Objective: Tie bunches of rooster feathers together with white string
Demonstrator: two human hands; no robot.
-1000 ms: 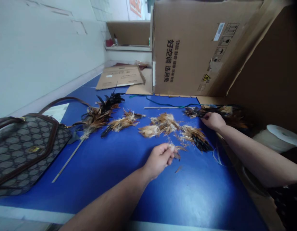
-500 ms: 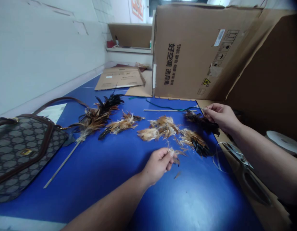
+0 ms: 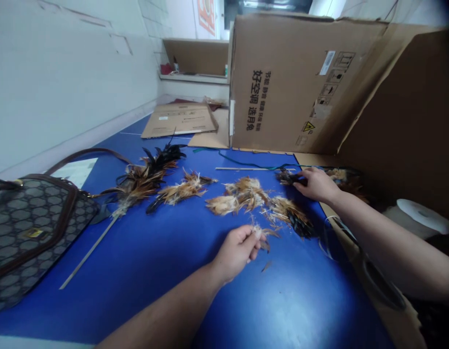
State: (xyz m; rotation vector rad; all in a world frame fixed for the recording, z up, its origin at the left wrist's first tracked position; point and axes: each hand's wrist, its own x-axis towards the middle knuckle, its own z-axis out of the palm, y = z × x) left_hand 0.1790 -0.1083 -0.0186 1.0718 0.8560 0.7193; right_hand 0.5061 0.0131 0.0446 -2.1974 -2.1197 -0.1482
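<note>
My left hand (image 3: 239,252) is closed in a pinch on a small bunch of brown feathers (image 3: 270,232) with pale fluffy ends, held low above the blue table. Farther right, my right hand (image 3: 316,185) has its thumb and fingers around a bunch of black feathers (image 3: 287,177), partly hidden beneath it. Tan feathers (image 3: 246,191) lie in piles between my hands and the box, and a brown-and-black bunch (image 3: 295,218) sits just below my right hand. A thin stick (image 3: 246,168) lies behind, beside a dark green ribbon (image 3: 235,159).
On the left, a feather duster (image 3: 144,179) with a bare stick handle lies near a patterned handbag (image 3: 31,232). Another feather bunch (image 3: 184,188) is beside it. A big cardboard box (image 3: 282,87) stands behind. To the right are scissors (image 3: 380,281) and a white spool (image 3: 424,215).
My right hand has moved slightly left and down, from pinching a thin pale strand above the black feathers to grasping among them. My left hand has hardly moved.
</note>
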